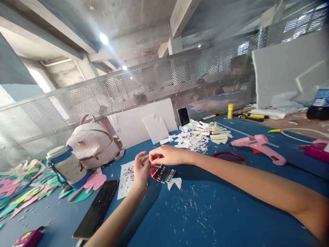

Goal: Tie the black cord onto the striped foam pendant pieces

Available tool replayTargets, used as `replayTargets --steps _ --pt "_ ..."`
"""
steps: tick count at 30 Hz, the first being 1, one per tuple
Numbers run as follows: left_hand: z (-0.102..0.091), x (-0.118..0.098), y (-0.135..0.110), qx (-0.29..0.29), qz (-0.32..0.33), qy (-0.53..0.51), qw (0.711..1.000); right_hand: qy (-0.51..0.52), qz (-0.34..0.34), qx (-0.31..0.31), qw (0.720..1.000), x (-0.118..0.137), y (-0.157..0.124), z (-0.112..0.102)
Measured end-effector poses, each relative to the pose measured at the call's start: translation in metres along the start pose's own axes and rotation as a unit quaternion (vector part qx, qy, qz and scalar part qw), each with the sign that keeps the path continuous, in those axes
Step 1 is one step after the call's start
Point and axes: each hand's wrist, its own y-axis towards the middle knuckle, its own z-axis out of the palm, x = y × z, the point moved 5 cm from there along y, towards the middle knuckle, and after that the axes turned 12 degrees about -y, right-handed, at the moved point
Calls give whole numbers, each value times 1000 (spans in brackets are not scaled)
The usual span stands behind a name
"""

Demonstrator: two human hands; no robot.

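A small black-and-white barred piece with a red edge (167, 174) lies on the flat blue tabletop (205, 212), just below the bare right hand (167, 155) and left hand (141, 169); their curled fingertips meet, whether pinching anything I cannot tell.

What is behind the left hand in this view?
A white sheet with small specks lies partly behind the left hand, its left portion showing; whatever the hand covers there cannot be seen.

Whether fingertips (155, 161) grip anything: too small to tell; left hand (140, 171) hides part of sheet (125, 180); bottle (320, 104) cut by right edge.
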Motion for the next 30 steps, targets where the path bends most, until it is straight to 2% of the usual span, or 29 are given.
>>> replayTargets --steps 6,11,15,21,30 --pt "-14 15 9 -29 -65 -60 996 -14 8 -11 1000 -1 -1 -1" --pt "-11 16 8 -6 -95 -102 990 41 15 -14 999 -11 4 1" --pt "-4 11 6 19 -98 -133 986 93 9 -7 996 -17 7 2" --pt "1 8 5 50 -104 -147 982 130 0 -10 991 -13 6 2" --pt "-3 7 8 40 -76 -149 985 149 -1 -51 988 -12 6 -6"
